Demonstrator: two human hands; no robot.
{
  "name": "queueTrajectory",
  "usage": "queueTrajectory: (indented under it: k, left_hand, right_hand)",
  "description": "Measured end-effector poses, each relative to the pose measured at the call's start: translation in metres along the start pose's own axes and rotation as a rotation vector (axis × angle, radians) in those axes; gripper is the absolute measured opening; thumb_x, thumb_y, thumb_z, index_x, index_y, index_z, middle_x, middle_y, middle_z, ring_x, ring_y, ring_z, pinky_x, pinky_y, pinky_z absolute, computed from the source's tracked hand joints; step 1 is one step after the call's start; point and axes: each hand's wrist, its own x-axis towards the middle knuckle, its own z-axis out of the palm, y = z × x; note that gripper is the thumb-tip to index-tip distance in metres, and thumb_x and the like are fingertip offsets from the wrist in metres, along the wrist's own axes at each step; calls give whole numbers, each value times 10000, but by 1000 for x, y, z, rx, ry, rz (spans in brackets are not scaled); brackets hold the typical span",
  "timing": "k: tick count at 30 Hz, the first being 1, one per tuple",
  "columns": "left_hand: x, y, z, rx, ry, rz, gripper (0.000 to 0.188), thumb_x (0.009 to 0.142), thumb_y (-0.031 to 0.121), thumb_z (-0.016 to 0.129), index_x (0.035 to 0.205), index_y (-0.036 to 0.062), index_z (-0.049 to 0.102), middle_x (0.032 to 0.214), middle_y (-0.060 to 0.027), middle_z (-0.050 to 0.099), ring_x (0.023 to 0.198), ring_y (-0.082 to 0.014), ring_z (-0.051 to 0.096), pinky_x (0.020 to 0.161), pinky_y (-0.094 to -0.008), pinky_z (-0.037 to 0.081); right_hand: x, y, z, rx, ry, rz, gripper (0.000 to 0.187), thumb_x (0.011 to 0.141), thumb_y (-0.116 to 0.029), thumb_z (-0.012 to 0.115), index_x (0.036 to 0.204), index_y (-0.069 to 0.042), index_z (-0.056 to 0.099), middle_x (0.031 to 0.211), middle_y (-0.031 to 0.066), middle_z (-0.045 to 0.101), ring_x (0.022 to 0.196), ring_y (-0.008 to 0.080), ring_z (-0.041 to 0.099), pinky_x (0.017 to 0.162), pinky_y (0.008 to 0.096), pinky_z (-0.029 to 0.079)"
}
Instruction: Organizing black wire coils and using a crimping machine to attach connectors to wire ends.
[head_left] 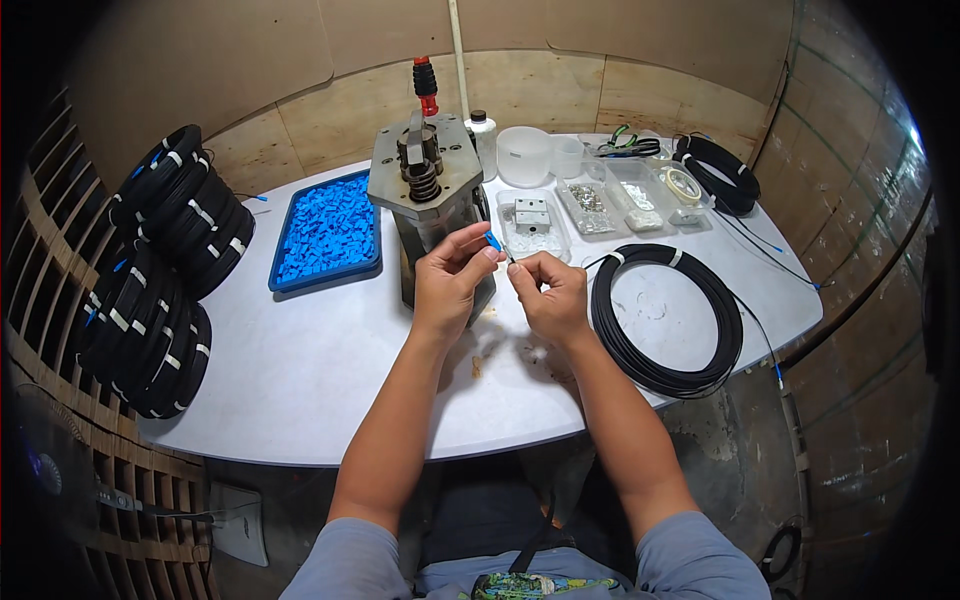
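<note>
Just in front of the metal press, my two hands meet over the table. My left hand pinches a small blue plastic connector piece between thumb and fingers. Close beside it, my right hand has its thumb and forefinger closed on the thin black cable end, close to the blue piece. Whether the two touch is too small to tell. To the right of my right hand lies a coil of black cable, bound with white tape.
The metal press stands at the back centre. Left of it is a blue tray of blue pieces. Stacked cable coils rise at the far left. Clear boxes of small parts and a white bottle line the back right.
</note>
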Motion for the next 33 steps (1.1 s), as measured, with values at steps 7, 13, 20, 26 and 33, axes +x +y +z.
queueTrajectory:
  k: [7, 13, 20, 26, 33]
  left_hand:
    - [-1, 0, 3, -13, 6, 40, 361, 929, 34, 755, 1272, -30, 664, 1052, -100, 729, 958, -160, 708, 879, -314, 588]
    - [-1, 0, 2, -27, -3, 36, 358, 931, 35, 752, 1271, -33, 660, 1050, -98, 730, 959, -160, 708, 885, -315, 586]
    - [0, 0, 0, -16, -7, -8, 359, 934, -5, 730, 1283, 2, 646, 1096, -86, 727, 998, -180, 702, 911, -333, 574]
    - [0, -1, 2, -35, -3, 25, 361, 931, 37, 754, 1272, -33, 658, 1043, -92, 730, 957, -154, 708, 881, -311, 586]
    - [-1, 0, 2, -11, 4, 30, 359, 932, 40, 752, 1271, -32, 659, 1041, -92, 732, 951, -150, 708, 873, -311, 586]
  right_hand:
    - [0, 2, 0, 7, -5, 15, 152, 929, -105, 726, 824, 3, 703, 593, 13, 638, 530, 43, 530, 498, 250, 425]
    - [0, 1, 0, 15, -8, 21, 155, 931, -105, 725, 826, 6, 699, 598, 10, 638, 536, 39, 526, 498, 249, 421]
    - [-2, 1, -1, 5, -39, 62, 159, 959, -117, 713, 859, 6, 711, 641, -9, 645, 590, 32, 532, 548, 232, 431]
    - [-2, 4, -1, 14, -49, 71, 155, 962, -119, 712, 868, 4, 711, 643, -7, 648, 585, 30, 537, 542, 230, 431]
    - [-1, 4, 0, 12, -20, 45, 151, 936, -111, 723, 845, 8, 711, 611, 23, 655, 549, 45, 546, 517, 250, 445]
